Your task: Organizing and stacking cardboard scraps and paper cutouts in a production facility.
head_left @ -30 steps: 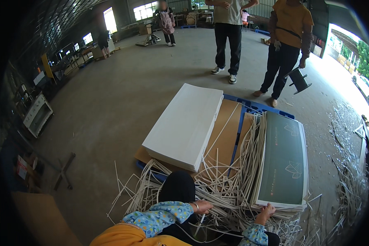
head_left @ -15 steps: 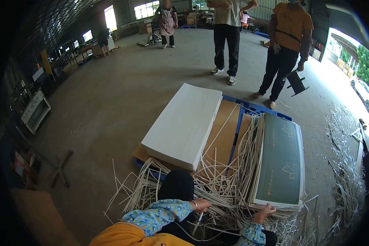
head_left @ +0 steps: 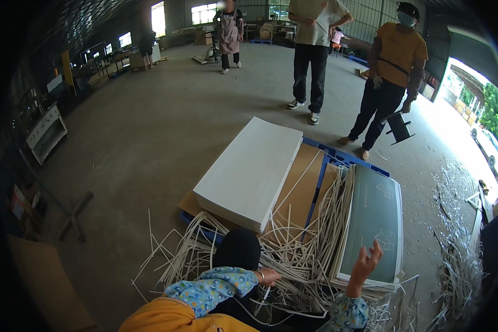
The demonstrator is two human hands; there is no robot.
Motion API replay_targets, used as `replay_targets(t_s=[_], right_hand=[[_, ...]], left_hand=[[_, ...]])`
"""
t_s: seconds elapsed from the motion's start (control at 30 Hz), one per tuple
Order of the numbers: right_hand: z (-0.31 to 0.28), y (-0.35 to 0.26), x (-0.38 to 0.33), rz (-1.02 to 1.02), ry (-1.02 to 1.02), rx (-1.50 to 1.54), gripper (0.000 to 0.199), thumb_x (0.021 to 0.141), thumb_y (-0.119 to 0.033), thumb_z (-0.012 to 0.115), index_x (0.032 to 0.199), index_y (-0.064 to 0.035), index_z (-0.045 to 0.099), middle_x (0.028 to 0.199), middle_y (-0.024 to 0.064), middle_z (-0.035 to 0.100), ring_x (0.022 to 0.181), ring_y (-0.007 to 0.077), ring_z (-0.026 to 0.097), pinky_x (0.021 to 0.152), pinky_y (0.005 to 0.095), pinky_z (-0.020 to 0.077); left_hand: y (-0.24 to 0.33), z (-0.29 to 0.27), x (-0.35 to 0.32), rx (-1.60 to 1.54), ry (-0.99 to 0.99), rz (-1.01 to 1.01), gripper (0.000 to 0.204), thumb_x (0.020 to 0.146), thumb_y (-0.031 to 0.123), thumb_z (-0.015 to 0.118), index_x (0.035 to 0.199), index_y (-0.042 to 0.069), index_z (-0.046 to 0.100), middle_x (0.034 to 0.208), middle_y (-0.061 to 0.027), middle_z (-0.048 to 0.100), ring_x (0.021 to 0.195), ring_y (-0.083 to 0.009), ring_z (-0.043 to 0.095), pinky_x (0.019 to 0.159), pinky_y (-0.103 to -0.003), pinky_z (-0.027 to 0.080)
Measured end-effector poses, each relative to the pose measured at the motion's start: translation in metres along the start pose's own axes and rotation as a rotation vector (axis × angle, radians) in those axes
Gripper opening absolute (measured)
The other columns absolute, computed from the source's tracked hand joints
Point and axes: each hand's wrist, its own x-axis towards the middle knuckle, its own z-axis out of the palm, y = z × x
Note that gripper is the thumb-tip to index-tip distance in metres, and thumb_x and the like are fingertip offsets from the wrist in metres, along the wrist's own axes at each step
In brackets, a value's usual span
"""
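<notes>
My left hand [head_left: 268, 276] is closed around thin white strips [head_left: 301, 260], low in the tangled heap before my knee; its fingertips are partly hidden. Raised over the near end of a stack of dark green printed sheets [head_left: 371, 221], my right hand [head_left: 365, 263] has its fingers apart and holds nothing. The green sheets have white edges and line drawings on top. Loose strips run along their left side. Farther left stands a tall stack of plain white sheets [head_left: 249, 166], beyond the reach of both hands.
Brown cardboard [head_left: 303, 169] and a blue pallet [head_left: 337, 156] lie under the stacks. A person in an orange shirt [head_left: 401, 50] holds a black stool [head_left: 398, 128] at the far right; another person [head_left: 311, 61] stands beside them. Shredded scraps [head_left: 459, 254] cover the floor at right.
My right hand has lifted off the near edge of the green sheets, moved up and away, and opened. My left hand stays nearly in place. The view has tilted slightly.
</notes>
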Motion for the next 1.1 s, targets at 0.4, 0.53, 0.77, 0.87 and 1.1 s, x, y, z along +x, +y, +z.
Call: replay_targets(t_s=[0.4,0.53,0.77,0.87,1.1], right_hand=[[-0.059,-0.102,0.052,-0.615,0.341,-0.106,0.038,0.083,-0.006,0.05,0.121,-0.0019,0.043,0.122,0.015,0.046,0.107,0.0267,0.048,0.086,0.0374,0.0407],[-0.06,-0.032,0.053,-0.399,0.135,-0.363,0.034,0.082,-0.006,0.052,0.114,0.001,0.048,0.115,0.0174,0.05,0.103,0.0297,0.051,0.086,0.0389,0.042],[-0.042,0.016,0.014,-0.128,-0.095,-0.282,0.031,0.081,-0.006,0.052,0.111,0.0025,0.05,0.108,0.016,0.053,0.092,0.0276,0.056,0.075,0.0373,0.0463],[-0.039,0.029,0.013,-0.056,-0.11,-0.183,0.031,0.081,-0.007,0.052,0.111,0.0035,0.05,0.107,0.017,0.053,0.09,0.0265,0.057,0.073,0.0355,0.0474],[-0.039,0.113,0.01,0.301,-0.088,0.078,0.021,0.081,-0.012,0.053,0.098,0.0015,0.055,0.086,0.0062,0.056,0.072,0.0127,0.053,0.061,0.0247,0.0439]], left_hand=[[0.007,-0.011,-0.016,0.023,0.019,0.004,0.026,0.075,0.019,0.056,0.096,0.003,0.053,0.088,-0.017,0.059,0.086,-0.0343,0.058,0.071,-0.045,0.044],[0.006,-0.008,-0.015,0.023,0.032,-0.031,0.023,0.074,0.017,0.054,0.094,0.006,0.054,0.092,-0.0152,0.058,0.091,-0.0331,0.056,0.073,-0.044,0.043],[0.0,-0.002,-0.014,0.014,0.071,-0.006,0.022,0.073,0.015,0.055,0.093,0.005,0.054,0.088,-0.015,0.059,0.087,-0.0322,0.058,0.071,-0.042,0.044],[-0.001,-0.002,-0.015,0.017,0.083,-0.008,0.022,0.072,0.016,0.056,0.091,0.005,0.054,0.087,-0.015,0.059,0.086,-0.0323,0.058,0.07,-0.043,0.044],[0.002,0.0,-0.01,0.015,0.067,-0.011,0.022,0.073,0.016,0.055,0.091,0.005,0.054,0.089,-0.0158,0.058,0.088,-0.0329,0.057,0.071,-0.043,0.044]])
